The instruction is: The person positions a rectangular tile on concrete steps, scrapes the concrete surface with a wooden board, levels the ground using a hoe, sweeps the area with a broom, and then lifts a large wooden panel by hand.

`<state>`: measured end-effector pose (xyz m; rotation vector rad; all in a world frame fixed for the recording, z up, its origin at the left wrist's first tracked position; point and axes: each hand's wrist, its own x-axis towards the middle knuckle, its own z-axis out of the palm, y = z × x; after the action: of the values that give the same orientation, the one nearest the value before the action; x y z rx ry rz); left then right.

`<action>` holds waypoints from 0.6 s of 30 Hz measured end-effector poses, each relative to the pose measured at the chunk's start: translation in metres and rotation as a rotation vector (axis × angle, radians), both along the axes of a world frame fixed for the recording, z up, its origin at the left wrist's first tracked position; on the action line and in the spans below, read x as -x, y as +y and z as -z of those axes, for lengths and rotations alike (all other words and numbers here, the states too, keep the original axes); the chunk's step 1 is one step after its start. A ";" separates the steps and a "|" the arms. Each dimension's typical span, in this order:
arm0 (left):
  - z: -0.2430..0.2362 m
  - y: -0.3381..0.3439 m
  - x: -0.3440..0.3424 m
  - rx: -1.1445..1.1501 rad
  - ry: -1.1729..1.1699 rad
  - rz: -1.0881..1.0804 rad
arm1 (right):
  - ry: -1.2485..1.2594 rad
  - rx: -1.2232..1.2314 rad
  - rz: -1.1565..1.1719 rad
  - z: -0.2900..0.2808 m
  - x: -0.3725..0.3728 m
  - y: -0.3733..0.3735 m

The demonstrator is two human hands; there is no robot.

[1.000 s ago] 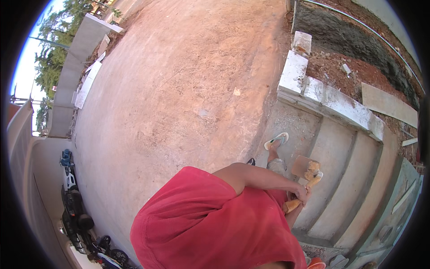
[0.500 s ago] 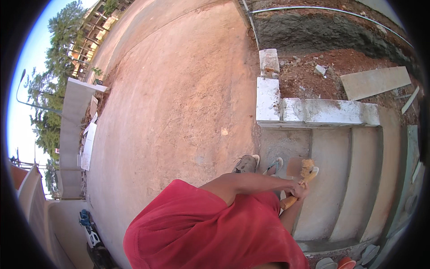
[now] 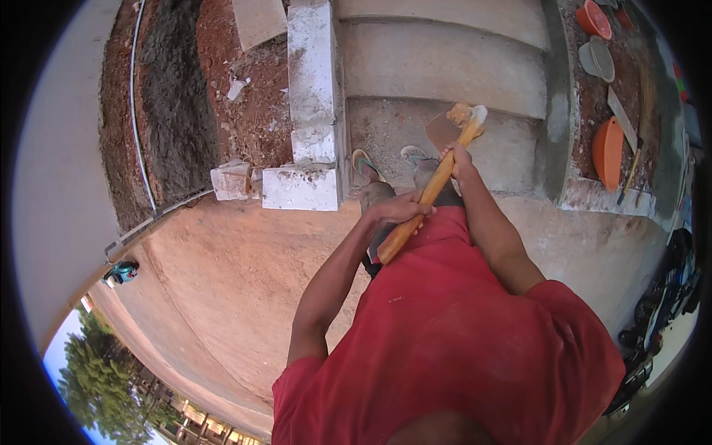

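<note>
While my left hand [image 3: 400, 208] and right hand [image 3: 457, 158] have fingers curled round the yellow-brown, wooden-handled, flat-bladed hoe [image 3: 439, 178] at the frame's upper centre, I seem to be carrying it, which next calls for steady grip.

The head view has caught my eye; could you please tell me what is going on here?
A person in a red shirt holds a hoe in both hands: the left hand lower on the handle, the right hand nearer the blade. The blade is over the steps; whether it touches them is unclear. A white wall borders the steps on the left.
</note>
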<state>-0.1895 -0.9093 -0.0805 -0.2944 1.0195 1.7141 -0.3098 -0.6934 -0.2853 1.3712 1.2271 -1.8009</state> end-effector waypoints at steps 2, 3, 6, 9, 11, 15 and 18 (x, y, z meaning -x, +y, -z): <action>0.013 -0.015 -0.011 0.072 -0.117 0.091 | -0.005 -0.119 0.047 -0.009 -0.021 -0.014; 0.024 -0.013 -0.004 0.109 -0.149 0.127 | -0.004 -0.121 0.077 -0.004 -0.022 -0.003; 0.055 -0.004 -0.008 0.338 0.030 0.267 | -0.049 -0.134 0.173 0.030 -0.056 0.024; 0.114 0.000 -0.029 0.552 0.476 0.372 | -0.069 -0.154 0.271 0.072 -0.064 0.022; 0.151 -0.001 -0.023 0.566 0.558 0.384 | -0.042 -0.145 0.311 0.111 -0.069 0.017; 0.245 -0.014 0.018 0.520 0.572 0.413 | -0.077 -0.189 0.375 0.204 -0.047 0.007; 0.303 -0.036 0.046 0.494 0.521 0.418 | -0.089 -0.217 0.423 0.273 -0.031 -0.018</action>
<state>-0.2356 -0.9456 -0.3838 0.0679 1.7535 1.1584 -0.2792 -0.7109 -0.5584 1.9312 1.1769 -1.8926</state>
